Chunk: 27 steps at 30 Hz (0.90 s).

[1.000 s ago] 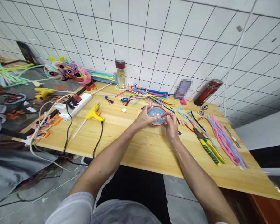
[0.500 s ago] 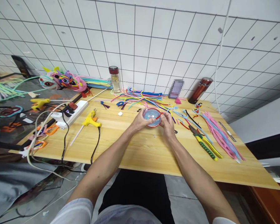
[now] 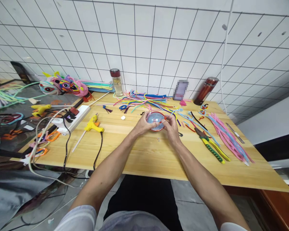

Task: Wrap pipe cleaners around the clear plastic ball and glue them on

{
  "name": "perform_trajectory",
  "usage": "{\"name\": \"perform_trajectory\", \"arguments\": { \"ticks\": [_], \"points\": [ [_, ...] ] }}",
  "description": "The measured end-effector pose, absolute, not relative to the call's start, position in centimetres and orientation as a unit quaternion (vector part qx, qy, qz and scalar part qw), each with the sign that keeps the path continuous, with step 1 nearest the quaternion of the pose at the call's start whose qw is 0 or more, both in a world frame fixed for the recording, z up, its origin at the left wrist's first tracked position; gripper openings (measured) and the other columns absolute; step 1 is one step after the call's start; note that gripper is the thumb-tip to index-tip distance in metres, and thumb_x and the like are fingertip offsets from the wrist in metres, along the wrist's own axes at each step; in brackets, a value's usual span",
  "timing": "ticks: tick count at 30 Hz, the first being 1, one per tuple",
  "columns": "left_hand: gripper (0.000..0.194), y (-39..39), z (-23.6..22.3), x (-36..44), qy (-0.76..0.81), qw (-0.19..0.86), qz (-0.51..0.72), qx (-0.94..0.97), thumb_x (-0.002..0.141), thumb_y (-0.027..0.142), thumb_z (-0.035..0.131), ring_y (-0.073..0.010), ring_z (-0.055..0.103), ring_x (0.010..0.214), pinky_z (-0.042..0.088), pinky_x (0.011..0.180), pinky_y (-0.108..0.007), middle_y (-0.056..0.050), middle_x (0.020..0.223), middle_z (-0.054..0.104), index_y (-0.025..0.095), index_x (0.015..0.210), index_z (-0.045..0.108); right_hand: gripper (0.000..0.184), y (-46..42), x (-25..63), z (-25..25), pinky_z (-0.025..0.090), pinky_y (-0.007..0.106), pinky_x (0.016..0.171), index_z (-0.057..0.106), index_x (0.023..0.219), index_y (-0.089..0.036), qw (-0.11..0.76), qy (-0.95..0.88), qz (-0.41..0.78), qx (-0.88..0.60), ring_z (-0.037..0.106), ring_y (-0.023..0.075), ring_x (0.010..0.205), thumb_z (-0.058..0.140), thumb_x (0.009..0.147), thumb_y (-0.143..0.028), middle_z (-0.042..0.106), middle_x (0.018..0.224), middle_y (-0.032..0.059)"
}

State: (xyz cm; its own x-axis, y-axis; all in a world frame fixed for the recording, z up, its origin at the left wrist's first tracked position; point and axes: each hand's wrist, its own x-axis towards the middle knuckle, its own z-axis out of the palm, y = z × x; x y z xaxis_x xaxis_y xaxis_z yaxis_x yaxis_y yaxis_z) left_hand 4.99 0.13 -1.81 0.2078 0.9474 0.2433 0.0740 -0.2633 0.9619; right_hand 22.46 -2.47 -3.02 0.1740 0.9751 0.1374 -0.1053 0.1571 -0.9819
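Note:
Between my two hands is a clear, bluish plastic dome [image 3: 155, 119] with a red rim of what looks like pipe cleaner. My left hand [image 3: 144, 125] grips the dome's left edge, the thumb lying over its near side. At the right edge, my right hand [image 3: 171, 127] pinches the red pipe cleaner [image 3: 164, 120] against the rim. Behind them a pile of colourful pipe cleaners [image 3: 146, 101] is spread out. Pliers [image 3: 210, 145] with green and yellow handles lie right of my right hand.
To the left are a yellow glue gun [image 3: 94, 124] and a white power strip [image 3: 78, 117] with loose cables. A glass bottle [image 3: 116, 82] and a red-brown thermos [image 3: 205, 91] stand by the tiled wall. Pink and blue pipe cleaners [image 3: 227, 138] lie at right.
The red pipe cleaner's end, which stuck up at the dome's right side, now lies closer to the rim. My right fingers have moved slightly inward. The camera view has shifted a little.

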Motion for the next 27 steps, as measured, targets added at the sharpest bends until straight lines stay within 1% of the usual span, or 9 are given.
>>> {"name": "perform_trajectory", "arguments": {
  "ticks": [6, 10, 12, 14, 17, 19, 23, 25, 27],
  "points": [
    [0.070, 0.1, -1.8, 5.0, 0.404, 0.449, 0.486, 0.632, 0.066, 0.049, 0.086, -0.0275, 0.066, 0.118, 0.053, 0.104, -0.039, -0.010, 0.127, 0.069, 0.017, 0.121, 0.057, 0.053, -2.2, 22.6, -3.6, 0.059, 0.041, 0.094, 0.060, 0.116, -0.026, 0.607, -0.458, 0.446, -0.472, 0.068, 0.0267, 0.116, 0.081, 0.075, -0.053, 0.069, 0.129, 0.0074],
    [0.072, 0.3, -2.3, 5.1, 0.425, 0.435, 0.486, 0.628, 0.066, 0.048, 0.087, -0.0281, 0.066, 0.121, 0.052, 0.106, -0.040, -0.011, 0.129, 0.068, 0.017, 0.124, 0.056, 0.060, -2.1, 22.7, -3.8, 0.058, 0.045, 0.099, 0.057, 0.128, -0.027, 0.604, -0.473, 0.439, -0.467, 0.065, 0.0280, 0.124, 0.078, 0.078, -0.053, 0.065, 0.138, 0.0106],
    [0.074, 0.4, -2.6, 5.1, 0.432, 0.421, 0.486, 0.632, 0.067, 0.048, 0.088, -0.0283, 0.066, 0.121, 0.052, 0.107, -0.040, -0.012, 0.129, 0.067, 0.017, 0.125, 0.055, 0.060, -2.3, 22.6, -3.6, 0.057, 0.047, 0.102, 0.056, 0.133, -0.028, 0.608, -0.495, 0.403, -0.472, 0.064, 0.0279, 0.127, 0.077, 0.081, -0.051, 0.063, 0.143, 0.0115],
    [0.075, 0.4, -2.8, 5.0, 0.438, 0.404, 0.480, 0.644, 0.068, 0.049, 0.088, -0.0282, 0.066, 0.121, 0.052, 0.107, -0.041, -0.012, 0.129, 0.067, 0.017, 0.126, 0.054, 0.053, -2.5, 22.6, -3.4, 0.055, 0.048, 0.105, 0.059, 0.132, -0.029, 0.610, -0.525, 0.342, -0.485, 0.061, 0.0278, 0.129, 0.074, 0.084, -0.048, 0.062, 0.145, 0.0111],
    [0.077, 0.5, -2.9, 4.9, 0.460, 0.376, 0.462, 0.659, 0.069, 0.048, 0.088, -0.0289, 0.065, 0.122, 0.051, 0.108, -0.043, -0.013, 0.132, 0.066, 0.017, 0.129, 0.052, 0.035, -2.8, 22.6, -3.3, 0.055, 0.049, 0.106, 0.068, 0.121, -0.028, 0.597, -0.575, 0.257, -0.496, 0.059, 0.0280, 0.132, 0.068, 0.090, -0.044, 0.063, 0.139, 0.0107],
    [0.080, 0.5, -2.7, 4.8, 0.473, 0.361, 0.449, 0.667, 0.069, 0.047, 0.088, -0.0297, 0.064, 0.125, 0.051, 0.110, -0.043, -0.014, 0.136, 0.064, 0.016, 0.133, 0.051, 0.028, -2.8, 22.7, -3.4, 0.057, 0.047, 0.103, 0.071, 0.113, -0.026, 0.582, -0.602, 0.229, -0.497, 0.059, 0.0279, 0.131, 0.065, 0.093, -0.045, 0.064, 0.135, 0.0117],
    [0.072, 0.5, -2.1, 4.3, 0.472, 0.338, 0.424, 0.695, 0.070, 0.043, 0.088, -0.0289, 0.067, 0.121, 0.052, 0.108, -0.043, -0.012, 0.131, 0.067, 0.018, 0.130, 0.055, 0.027, -2.5, 22.9, -3.8, 0.061, 0.044, 0.094, 0.074, 0.106, -0.025, 0.557, -0.626, 0.228, -0.496, 0.063, 0.0279, 0.124, 0.061, 0.095, -0.046, 0.067, 0.127, 0.0122],
    [0.068, 0.5, -1.9, 4.0, 0.469, 0.334, 0.418, 0.703, 0.070, 0.040, 0.087, -0.0285, 0.068, 0.118, 0.053, 0.106, -0.043, -0.011, 0.127, 0.069, 0.019, 0.127, 0.057, 0.027, -2.4, 23.1, -3.8, 0.061, 0.044, 0.092, 0.075, 0.105, -0.025, 0.546, -0.634, 0.231, -0.496, 0.065, 0.0279, 0.121, 0.061, 0.095, -0.046, 0.070, 0.122, 0.0113],
    [0.070, 0.6, -1.9, 3.8, 0.472, 0.335, 0.413, 0.702, 0.070, 0.040, 0.087, -0.0291, 0.068, 0.119, 0.054, 0.106, -0.044, -0.012, 0.128, 0.069, 0.018, 0.129, 0.056, 0.026, -2.4, 23.2, -3.6, 0.061, 0.044, 0.092, 0.074, 0.106, -0.026, 0.534, -0.643, 0.234, -0.496, 0.066, 0.0276, 0.116, 0.061, 0.095, -0.045, 0.071, 0.119, 0.0102]
  ]
}}
